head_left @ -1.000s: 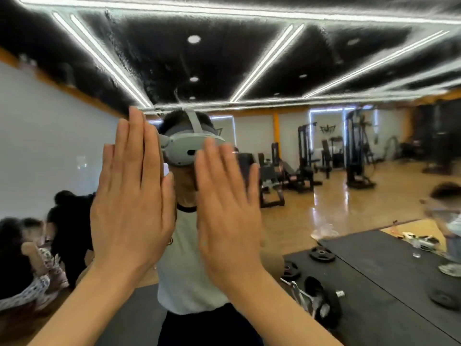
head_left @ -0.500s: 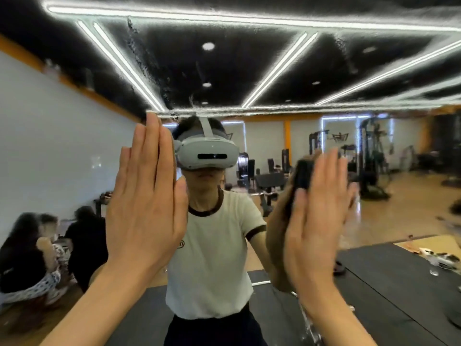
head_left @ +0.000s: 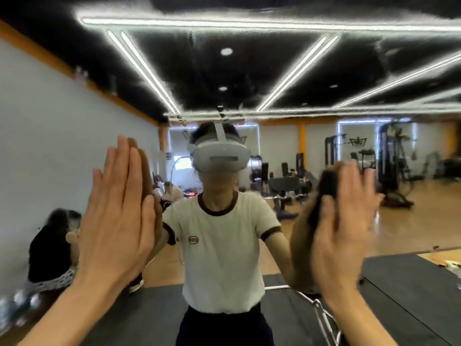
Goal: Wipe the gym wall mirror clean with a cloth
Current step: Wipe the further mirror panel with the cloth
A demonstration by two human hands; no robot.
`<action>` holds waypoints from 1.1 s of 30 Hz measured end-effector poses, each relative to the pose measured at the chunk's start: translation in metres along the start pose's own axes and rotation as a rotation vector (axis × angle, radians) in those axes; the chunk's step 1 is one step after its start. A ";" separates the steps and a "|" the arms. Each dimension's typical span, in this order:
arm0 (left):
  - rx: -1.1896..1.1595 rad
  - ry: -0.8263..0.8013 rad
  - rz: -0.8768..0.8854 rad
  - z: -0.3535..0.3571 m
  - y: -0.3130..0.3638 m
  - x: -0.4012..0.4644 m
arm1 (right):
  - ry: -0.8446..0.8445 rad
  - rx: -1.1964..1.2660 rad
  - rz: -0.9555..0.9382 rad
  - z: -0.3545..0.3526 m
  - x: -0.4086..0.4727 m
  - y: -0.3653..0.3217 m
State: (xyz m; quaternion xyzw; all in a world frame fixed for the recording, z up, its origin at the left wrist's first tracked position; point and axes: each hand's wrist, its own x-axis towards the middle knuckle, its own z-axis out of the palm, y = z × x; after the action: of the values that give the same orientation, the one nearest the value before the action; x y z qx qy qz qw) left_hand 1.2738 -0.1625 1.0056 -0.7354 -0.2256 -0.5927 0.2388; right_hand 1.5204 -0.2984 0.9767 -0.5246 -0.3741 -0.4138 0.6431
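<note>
Mirror (head_left: 324,78) fills nearly the whole view, straight ahead, close in front of the person; it reflects a black ceiling with white light strips (head_left: 144,68), a white wall at left and gym machines (head_left: 394,166) far right. Left hand (head_left: 117,216) raised flat at left, fingers straight and held side by side, palm toward the glass; its reflection sits just behind it, so it is at or very near the surface — actual contact cannot be told. Right hand (head_left: 341,226) raised at right, blurred, fingers straight and slightly spread, palm toward the glass. A dark item (head_left: 326,188) shows just past the right fingers; cannot tell whether it is a cloth or whether the hand holds it. Reflected person (head_left: 222,245) centre, white T-shirt with dark trim, white headset (head_left: 219,158). Reflected at lower left, seated people (head_left: 50,248). Dark floor mats (head_left: 411,295) near right.
</note>
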 end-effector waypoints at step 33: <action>0.128 0.029 0.035 -0.002 0.001 -0.001 | 0.032 -0.136 -0.095 0.027 0.078 -0.040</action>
State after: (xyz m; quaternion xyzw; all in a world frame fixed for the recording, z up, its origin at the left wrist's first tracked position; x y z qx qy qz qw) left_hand 1.2727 -0.1649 1.0054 -0.7137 -0.2468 -0.5834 0.2989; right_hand 1.5113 -0.2868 1.0675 -0.5419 -0.3592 -0.4766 0.5917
